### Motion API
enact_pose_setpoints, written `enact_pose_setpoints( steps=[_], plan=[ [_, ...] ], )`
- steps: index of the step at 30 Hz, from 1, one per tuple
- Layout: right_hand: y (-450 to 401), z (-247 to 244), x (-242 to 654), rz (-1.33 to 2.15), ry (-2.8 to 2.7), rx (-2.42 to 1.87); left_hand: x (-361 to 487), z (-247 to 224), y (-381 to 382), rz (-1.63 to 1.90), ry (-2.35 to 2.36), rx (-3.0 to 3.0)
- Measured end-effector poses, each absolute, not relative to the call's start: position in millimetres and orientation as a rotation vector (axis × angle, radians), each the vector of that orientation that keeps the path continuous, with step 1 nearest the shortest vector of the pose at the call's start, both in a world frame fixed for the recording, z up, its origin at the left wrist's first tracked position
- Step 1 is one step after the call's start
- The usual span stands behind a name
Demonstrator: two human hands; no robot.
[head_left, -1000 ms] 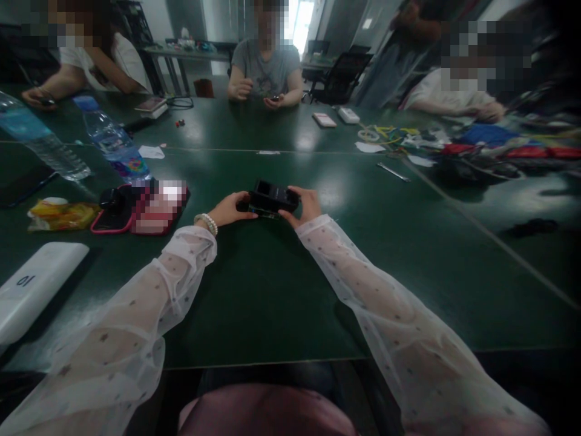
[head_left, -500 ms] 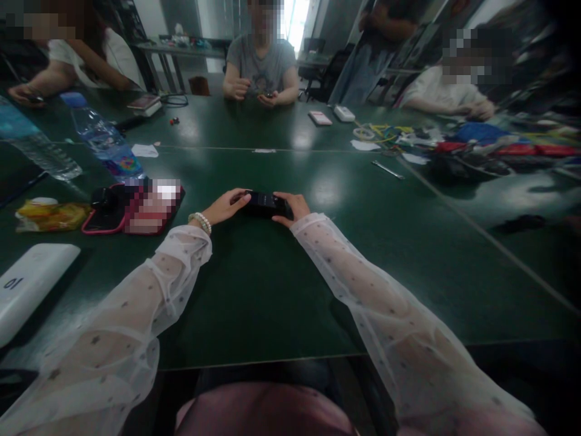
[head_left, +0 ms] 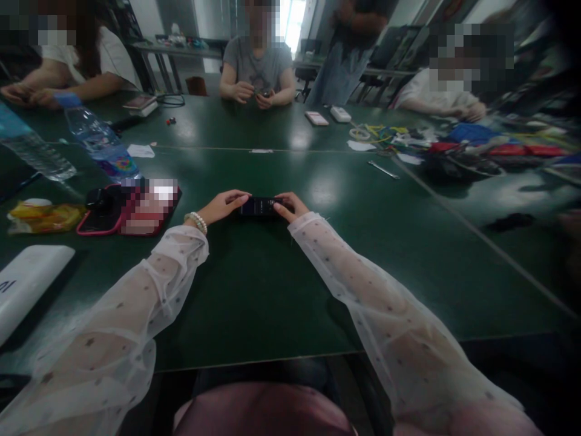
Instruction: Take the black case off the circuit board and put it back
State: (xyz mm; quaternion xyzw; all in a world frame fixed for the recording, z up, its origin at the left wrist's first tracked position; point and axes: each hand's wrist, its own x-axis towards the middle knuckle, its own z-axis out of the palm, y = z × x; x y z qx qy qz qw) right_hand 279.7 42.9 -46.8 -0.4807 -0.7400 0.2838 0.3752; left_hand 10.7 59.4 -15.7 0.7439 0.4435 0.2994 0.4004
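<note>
The left hand and the right hand grip a black device by its two ends — thumbs toward its upper face, fingers curled round the far side. It is between them at the middle of the green tabletop; whether it touches the surface, I cannot tell. Leftward lie a pink-edged case, a yellow packet and a white block.
</note>
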Motion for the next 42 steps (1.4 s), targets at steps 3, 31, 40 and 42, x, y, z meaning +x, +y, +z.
enact_pose_setpoints(
  steps=[3,31,40,42],
  plan=[
    [45.1,-44.3,280.6,0.978,-1.780,-1.191,11.0,-12.9,56.4,0.754,1.102,1.859],
    [49.3,-38.9,279.2,1.142,-1.746,-1.204,8.9,-13.5,57.1,0.748,1.056,1.807],
    [53.2,-49.1,283.4,0.733,-1.844,-1.451,7.5,-21.4,63.7,0.786,1.067,1.934],
    [50.6,-47.9,281.4,0.705,-1.856,-1.452,7.2,-22.4,63.7,0.770,1.058,1.936]
  ],
)
